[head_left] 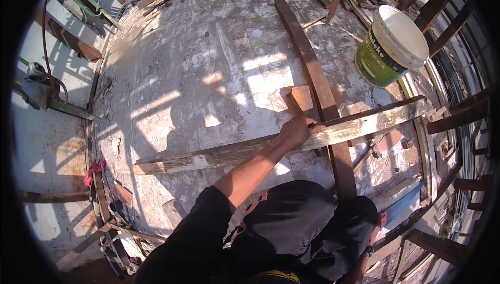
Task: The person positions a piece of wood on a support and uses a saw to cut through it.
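A long wooden beam [229, 155] with a worn, pale, flaking side runs across in front of me, its right end higher in the picture. It crosses over a darker brown timber [312, 68] on the floor. My left hand [296, 132] is closed around the beam's upper edge, near that crossing. At the lower right, my right hand [376, 229] is mostly hidden beside my knee. It appears wrapped round the red handle of a handsaw [403, 205], whose bluish blade points up and right. An orange-brown brick [302, 98] lies next to the dark timber.
A white bucket [383, 49] with a green label stands at the upper right. What looks like a hammer [373, 150] lies beyond the beam's near side. Loose timbers [442, 250] crowd the right edge. A red cloth [95, 172] hangs at the left border. Dust and debris cover the floor.
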{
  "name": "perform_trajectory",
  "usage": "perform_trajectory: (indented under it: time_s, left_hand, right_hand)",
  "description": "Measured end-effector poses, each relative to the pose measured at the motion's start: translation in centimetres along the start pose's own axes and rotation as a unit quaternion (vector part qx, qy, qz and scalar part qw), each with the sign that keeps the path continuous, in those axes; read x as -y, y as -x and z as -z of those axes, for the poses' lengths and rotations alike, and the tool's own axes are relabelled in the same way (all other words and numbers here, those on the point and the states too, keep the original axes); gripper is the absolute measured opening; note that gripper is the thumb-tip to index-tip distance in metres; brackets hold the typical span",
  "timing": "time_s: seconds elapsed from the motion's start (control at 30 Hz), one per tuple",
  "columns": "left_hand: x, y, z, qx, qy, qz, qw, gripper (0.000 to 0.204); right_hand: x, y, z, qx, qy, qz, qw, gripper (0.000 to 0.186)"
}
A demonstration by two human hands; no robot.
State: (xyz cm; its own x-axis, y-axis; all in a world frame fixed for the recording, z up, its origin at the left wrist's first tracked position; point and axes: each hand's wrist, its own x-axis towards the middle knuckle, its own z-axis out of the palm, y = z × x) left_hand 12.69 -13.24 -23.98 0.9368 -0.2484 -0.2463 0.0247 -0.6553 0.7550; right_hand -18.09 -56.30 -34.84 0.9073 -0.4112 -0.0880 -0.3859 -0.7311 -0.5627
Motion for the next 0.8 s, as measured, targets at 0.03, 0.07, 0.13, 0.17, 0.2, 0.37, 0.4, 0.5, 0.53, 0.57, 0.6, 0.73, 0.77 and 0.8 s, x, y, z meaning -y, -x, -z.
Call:
perform_trajectory:
  time_s: [0.03, 0.07, 0.13, 0.17, 0.2, 0.37, 0.4, 0.5, 0.53, 0.57, 0.6, 0.73, 0.77, 0.8]
  left_hand:
    - [-0.5, -1.8, -1.8, -0.030, 0.018, -0.041, 0.999, 0.063]
    - [-0.2, -2.4, -4.1, -0.140, 0.011, -0.117, 0.983, 0.064]
    - [1.1, -1.8, -7.4, -0.185, -0.059, -0.131, 0.972, 0.068]
    - [2.7, -0.3, -7.9, -0.195, -0.054, -0.115, 0.972, 0.068]
    - [3.2, 1.7, -6.3, -0.153, -0.099, -0.099, 0.978, 0.071]
    - [10.6, 7.9, -4.1, -0.127, -0.187, -0.078, 0.971, 0.079]
    - [12.2, 8.4, -3.4, -0.134, -0.190, -0.074, 0.970, 0.079]
    - [15.0, 11.0, -2.6, -0.218, -0.196, 0.024, 0.956, 0.082]
    - [15.7, 11.4, -1.8, -0.242, -0.193, 0.041, 0.950, 0.083]
    - [16.5, 11.6, -1.8, -0.261, -0.191, 0.029, 0.946, 0.084]
    - [17.2, 11.9, -1.6, -0.260, -0.188, 0.026, 0.947, 0.084]
    - [16.9, 10.7, 0.4, -0.205, -0.220, 0.000, 0.954, 0.081]
    - [17.3, 10.9, 0.6, -0.215, -0.215, 0.002, 0.953, 0.087]
    - [17.6, 11.0, 0.7, -0.220, -0.207, -0.003, 0.953, 0.092]
  right_hand:
    - [0.9, 0.0, -0.9, -0.002, 0.017, 0.001, 1.000, 0.022]
    - [1.6, 0.0, -1.5, -0.008, 0.034, 0.003, 0.999, 0.022]
    - [2.3, 0.2, -1.8, -0.015, 0.068, 0.000, 0.998, 0.022]
    - [2.5, -0.3, -2.1, -0.014, 0.080, 0.003, 0.997, 0.022]
    - [2.8, -0.8, -2.8, -0.015, 0.085, 0.007, 0.996, 0.022]
    - [4.1, -1.2, -4.0, -0.005, 0.104, 0.008, 0.995, 0.023]
    - [4.2, -1.2, -4.2, -0.003, 0.104, 0.010, 0.995, 0.023]
    - [4.0, -1.1, -3.8, 0.007, 0.110, 0.012, 0.994, 0.023]
    - [3.9, -1.2, -3.9, 0.006, 0.115, 0.014, 0.993, 0.024]
    - [3.7, -1.0, -3.4, -0.003, 0.122, 0.011, 0.992, 0.024]
    - [3.6, -0.7, -3.3, -0.002, 0.121, 0.008, 0.993, 0.024]
    - [2.3, 0.2, -1.9, -0.015, 0.119, -0.010, 0.993, 0.024]
    - [2.4, 0.5, -1.8, -0.018, 0.120, -0.012, 0.993, 0.024]
    - [2.5, 1.1, -1.6, -0.018, 0.122, -0.016, 0.992, 0.025]
